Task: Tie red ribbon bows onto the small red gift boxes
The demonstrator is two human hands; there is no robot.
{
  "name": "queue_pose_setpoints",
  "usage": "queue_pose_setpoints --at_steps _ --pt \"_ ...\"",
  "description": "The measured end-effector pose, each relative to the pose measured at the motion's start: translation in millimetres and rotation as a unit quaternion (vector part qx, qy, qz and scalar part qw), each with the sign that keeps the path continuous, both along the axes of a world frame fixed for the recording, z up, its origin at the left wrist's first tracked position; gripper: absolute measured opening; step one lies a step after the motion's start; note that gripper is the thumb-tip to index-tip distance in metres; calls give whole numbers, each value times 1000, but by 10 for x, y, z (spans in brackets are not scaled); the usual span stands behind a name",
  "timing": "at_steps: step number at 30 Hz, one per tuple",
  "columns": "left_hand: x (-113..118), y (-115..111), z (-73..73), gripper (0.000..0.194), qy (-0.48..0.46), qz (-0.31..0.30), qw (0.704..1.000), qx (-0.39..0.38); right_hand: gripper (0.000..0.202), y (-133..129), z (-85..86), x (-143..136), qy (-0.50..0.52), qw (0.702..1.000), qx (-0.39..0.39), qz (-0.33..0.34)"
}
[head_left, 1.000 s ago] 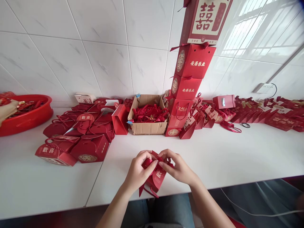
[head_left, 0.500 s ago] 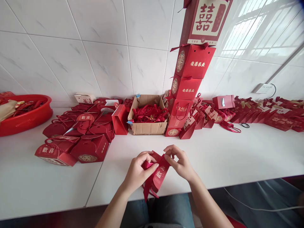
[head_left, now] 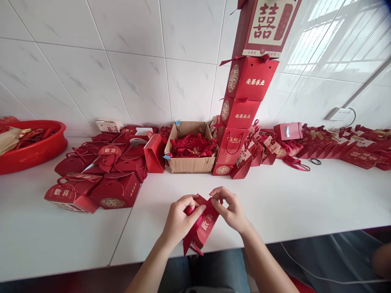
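Note:
A small red gift box (head_left: pixel 207 228) with pale characters lies tilted near the table's front edge, its twisted cord handle (head_left: pixel 197 248) hanging toward me. A red satin ribbon (head_left: pixel 190 237) crosses the box, one tail dangling at its left side. My left hand (head_left: pixel 181 217) is closed, thumb and fingers pinching the ribbon over the box's left side. At the upper right of the box, my right hand (head_left: pixel 231 208) pinches another part of the ribbon with thumb and index finger. Whether a knot sits under the fingers is hidden.
A cardboard box (head_left: pixel 192 165) of red ribbons stands behind. Right of it rises a tall stack of red boxes (head_left: pixel 235 114). Folded gift boxes (head_left: pixel 114 191) crowd the left, beside a red basin (head_left: pixel 39 156). More red bags (head_left: pixel 324 142) line the right wall. Another person's dark-clothed leg (head_left: pixel 336 260) shows lower right.
The ribbon's dangling tail has shifted slightly up and left. Both hands keep nearly the same grip. At the lower right edge, part of another person has come into view.

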State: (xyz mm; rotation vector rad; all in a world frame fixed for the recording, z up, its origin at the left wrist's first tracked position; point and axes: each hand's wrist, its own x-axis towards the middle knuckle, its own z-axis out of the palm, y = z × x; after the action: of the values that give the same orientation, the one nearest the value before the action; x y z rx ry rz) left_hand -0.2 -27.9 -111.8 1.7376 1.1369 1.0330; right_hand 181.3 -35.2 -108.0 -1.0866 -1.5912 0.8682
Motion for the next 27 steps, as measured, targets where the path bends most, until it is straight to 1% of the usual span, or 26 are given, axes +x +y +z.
queue_pose_setpoints --at_steps 8,14,16,21,24,27 --pt "-15 9 2 40 20 -4 1000 6 6 67 -84 43 26 998 -41 -45" --pt "-26 1 0 42 14 -5 1000 -8 4 96 -135 67 23 996 -24 -83" --pt "-33 3 4 41 9 -6 1000 -10 5 85 -128 80 23 997 -17 -68" --pt "-49 0 57 28 -14 -29 999 -26 10 36 -44 128 14 1000 -24 9" --pt "-41 -2 100 25 -13 -32 999 -19 14 22 -8 114 9 999 -32 24" --pt "-20 -4 123 26 15 -20 1000 3 17 28 3 71 11 999 -43 28"
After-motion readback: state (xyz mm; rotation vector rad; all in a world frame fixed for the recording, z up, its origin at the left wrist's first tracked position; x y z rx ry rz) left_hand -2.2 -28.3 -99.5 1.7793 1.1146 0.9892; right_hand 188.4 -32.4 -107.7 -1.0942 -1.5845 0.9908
